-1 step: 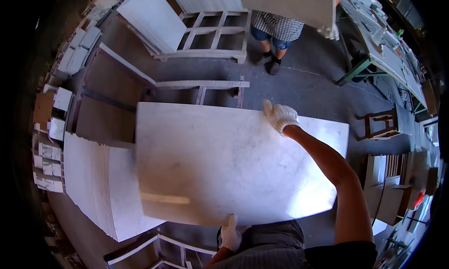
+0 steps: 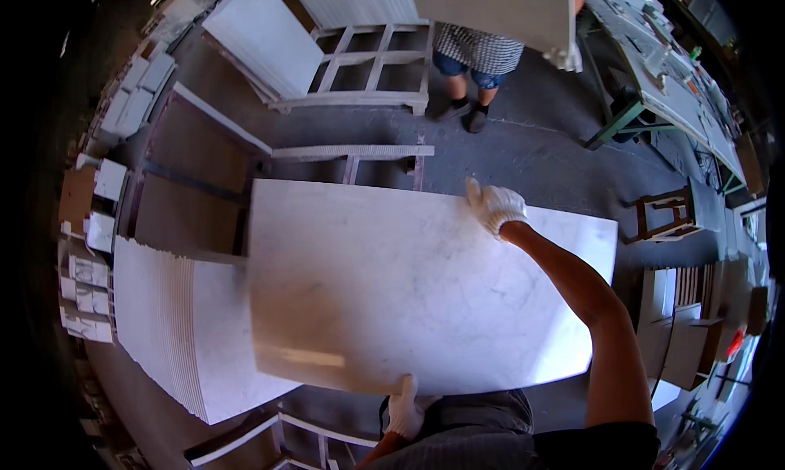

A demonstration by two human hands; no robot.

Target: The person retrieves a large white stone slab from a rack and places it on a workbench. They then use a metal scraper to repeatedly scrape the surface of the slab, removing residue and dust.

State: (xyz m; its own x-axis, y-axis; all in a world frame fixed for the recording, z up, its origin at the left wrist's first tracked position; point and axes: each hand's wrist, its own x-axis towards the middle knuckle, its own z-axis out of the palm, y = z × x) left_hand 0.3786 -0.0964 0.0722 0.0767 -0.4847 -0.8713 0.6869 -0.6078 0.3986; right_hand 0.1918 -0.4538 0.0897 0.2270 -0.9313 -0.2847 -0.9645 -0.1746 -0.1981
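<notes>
Smooth dark-grey floor (image 2: 531,151) is spreading beneath everything. Long, cluttered, pale tabletop (image 2: 670,102) is standing on green legs (image 2: 619,125), upper right; small brown wooden stool (image 2: 702,207) is standing near. Whitish slatted frame (image 2: 378,61) is resting upper left. Bright whitish patch (image 2: 754,217) is glowing, far right.

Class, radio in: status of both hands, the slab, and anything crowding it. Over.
Left hand gripping near edge, right hand far edge. Grey-veined white slab held between. Slab stack close at left, partly overlapped in view.
</notes>
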